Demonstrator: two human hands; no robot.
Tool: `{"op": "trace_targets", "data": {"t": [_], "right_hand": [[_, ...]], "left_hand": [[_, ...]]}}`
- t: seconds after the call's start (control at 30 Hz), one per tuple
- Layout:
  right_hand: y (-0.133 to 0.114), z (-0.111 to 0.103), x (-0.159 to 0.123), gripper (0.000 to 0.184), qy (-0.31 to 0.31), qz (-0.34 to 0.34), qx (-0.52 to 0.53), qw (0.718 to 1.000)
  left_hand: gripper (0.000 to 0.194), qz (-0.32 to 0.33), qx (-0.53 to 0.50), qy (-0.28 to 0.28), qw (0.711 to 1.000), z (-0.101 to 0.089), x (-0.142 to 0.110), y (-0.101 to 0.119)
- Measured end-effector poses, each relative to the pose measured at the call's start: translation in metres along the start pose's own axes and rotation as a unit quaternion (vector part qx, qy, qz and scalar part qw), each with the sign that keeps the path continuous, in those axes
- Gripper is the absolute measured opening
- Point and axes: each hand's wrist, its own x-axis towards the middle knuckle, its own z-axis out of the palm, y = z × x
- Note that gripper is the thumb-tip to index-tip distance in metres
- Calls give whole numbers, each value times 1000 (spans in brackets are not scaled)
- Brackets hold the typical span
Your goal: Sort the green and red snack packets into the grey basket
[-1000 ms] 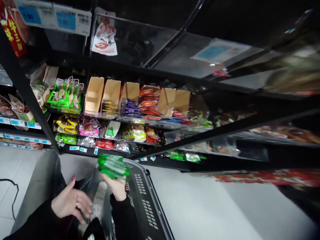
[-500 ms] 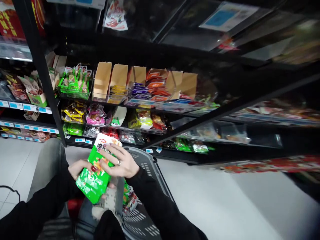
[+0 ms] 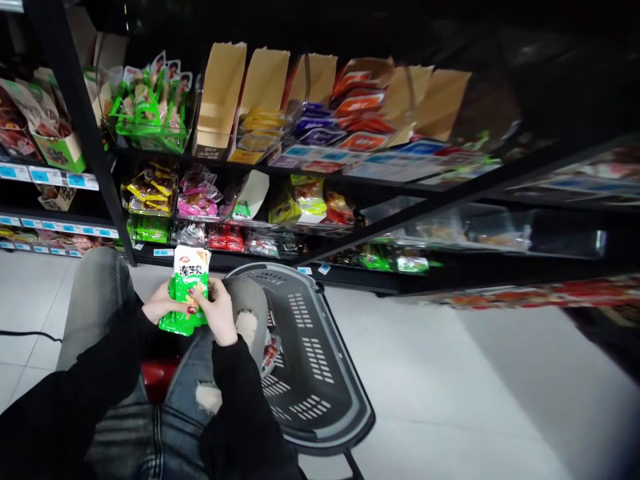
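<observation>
Both hands hold a small bundle of green and white snack packets (image 3: 189, 275) in front of my knees, white end pointing toward the shelves. My left hand (image 3: 163, 304) grips the lower left side, thumb across the front. From the right, my right hand (image 3: 220, 310) closes on the bundle, its thumb meeting the left one. How many packets there are is hard to tell. Just right of my knee stands a grey shopping basket (image 3: 320, 347). A few packaged snacks (image 3: 271, 353) lie in it, partly hidden by my leg and sleeve.
Ahead are black shelves with green bagged snacks (image 3: 150, 107), open cardboard boxes (image 3: 219, 93), orange packets (image 3: 363, 103) and yellow packets (image 3: 150, 190). A slanting black shelf post (image 3: 400, 213) crosses on the right. Beneath me shows a red seat (image 3: 159, 380). A black cable (image 3: 30, 335) lies on the left floor.
The packets have turned more upright and moved away from me. My right hand has shifted from lying across their front to gripping their right side. The view has tilted lower, showing more basket.
</observation>
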Motion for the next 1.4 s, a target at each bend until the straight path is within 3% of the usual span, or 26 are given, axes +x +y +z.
{"op": "trace_targets", "data": {"t": [0.13,0.27,0.47,0.8,1.0,1.1,1.2,1.3,1.4], "right_hand": [[12,4,5,33,26,-9,37,999],[17,6,6,37,77,-43,0,996],[21,0,7,44,104,-59,-56,991],[27,0,14,45,122,-15,88,988],[36,-19,25,42,159,59,185,968],[33,-32,24,38,80,112,297,945],[23,-39,19,45,-22,126,370,920],[18,-39,16,47,-42,127,375,917],[26,-37,19,42,-35,100,333,937]], "left_hand": [[55,10,-14,20,1000,-6,10,-5],[55,8,-19,46,999,-8,16,-6],[55,6,-25,22,999,-7,21,-10],[53,-14,-39,53,998,-8,29,-17],[53,-10,-53,80,995,-13,32,-12],[47,-33,-77,86,993,-16,31,-6],[45,-59,-119,39,990,-20,29,-2],[50,-60,-166,-39,983,-23,26,-1],[56,-55,-190,-100,975,-23,24,-1]]}}
